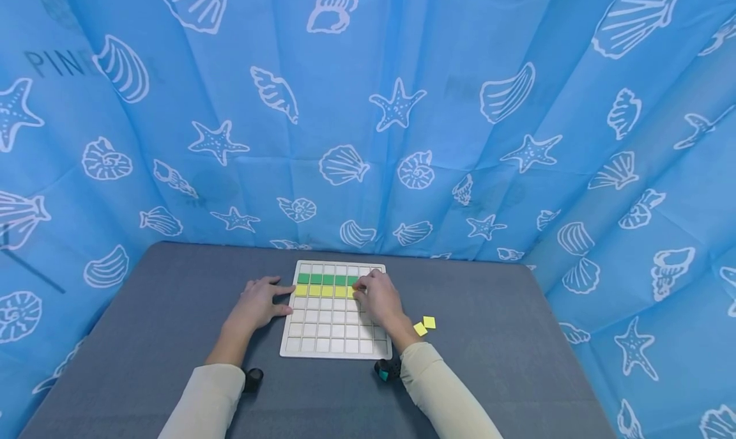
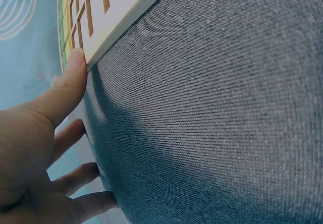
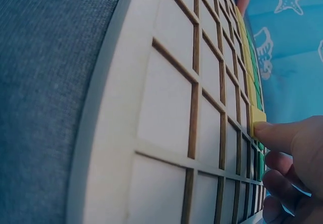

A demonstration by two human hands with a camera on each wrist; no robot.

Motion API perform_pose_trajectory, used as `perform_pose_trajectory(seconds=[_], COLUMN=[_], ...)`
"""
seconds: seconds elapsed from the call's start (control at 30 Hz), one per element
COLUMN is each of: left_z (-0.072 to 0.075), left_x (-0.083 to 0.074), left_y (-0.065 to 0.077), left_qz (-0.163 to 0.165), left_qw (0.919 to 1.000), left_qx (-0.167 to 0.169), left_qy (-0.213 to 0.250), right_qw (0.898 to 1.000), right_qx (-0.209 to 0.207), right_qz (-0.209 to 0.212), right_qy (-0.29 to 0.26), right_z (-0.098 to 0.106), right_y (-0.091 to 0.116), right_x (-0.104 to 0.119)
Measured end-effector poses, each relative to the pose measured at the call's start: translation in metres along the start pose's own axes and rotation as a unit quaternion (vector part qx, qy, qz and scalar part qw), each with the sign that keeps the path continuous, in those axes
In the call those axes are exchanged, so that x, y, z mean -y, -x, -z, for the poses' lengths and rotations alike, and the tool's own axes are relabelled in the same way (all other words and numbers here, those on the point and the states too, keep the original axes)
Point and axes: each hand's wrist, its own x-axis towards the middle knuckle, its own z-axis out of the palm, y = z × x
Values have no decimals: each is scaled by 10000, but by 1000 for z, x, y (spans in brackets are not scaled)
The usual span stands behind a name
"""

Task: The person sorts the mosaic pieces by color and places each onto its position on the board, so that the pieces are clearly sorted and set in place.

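A white gridded board (image 1: 332, 356) lies flat on the table, its squares parted by thin wooden strips. Green tiles (image 1: 317, 278) fill much of its second row, with yellow tiles (image 1: 314, 291) in the row below. My left hand (image 1: 256, 305) rests at the board's left edge, thumb and index finger touching the rim, other fingers spread. At the right end of the yellow row my right hand (image 1: 381, 298) pinches a yellow tile (image 3: 257, 117), thumb on its near side. That tile sits at its square in the right wrist view, slightly raised.
Two loose yellow tiles (image 1: 429, 323) lie on the grey cloth-covered table (image 1: 477, 375), right of the board and beside my right wrist. A blue curtain (image 1: 368, 138) with white shells and starfish hangs behind the table and along its sides.
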Motion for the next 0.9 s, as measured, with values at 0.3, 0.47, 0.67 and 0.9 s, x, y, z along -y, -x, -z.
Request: perform_pose_trajectory(seconds=[0.3, 0.47, 0.67, 0.9], left_z=[1, 0, -1, -1], left_x=[-2, -1, -1, 0], left_y=[0, 0, 1, 1], left_qz=[29, -7, -33, -45], left_qw=[10000, 10000, 10000, 9999], left_qx=[-75, -40, -42, -99], left_qy=[4, -11, -21, -10], right_qw=[9993, 9985, 9979, 9959], right_qx=[176, 14, -295, -269], right_qz=[215, 449, 440, 439], right_qy=[252, 301, 377, 748], right_z=[2, 4, 7, 14], right_y=[0, 5, 8, 13], right_x=[1, 1, 1, 0])
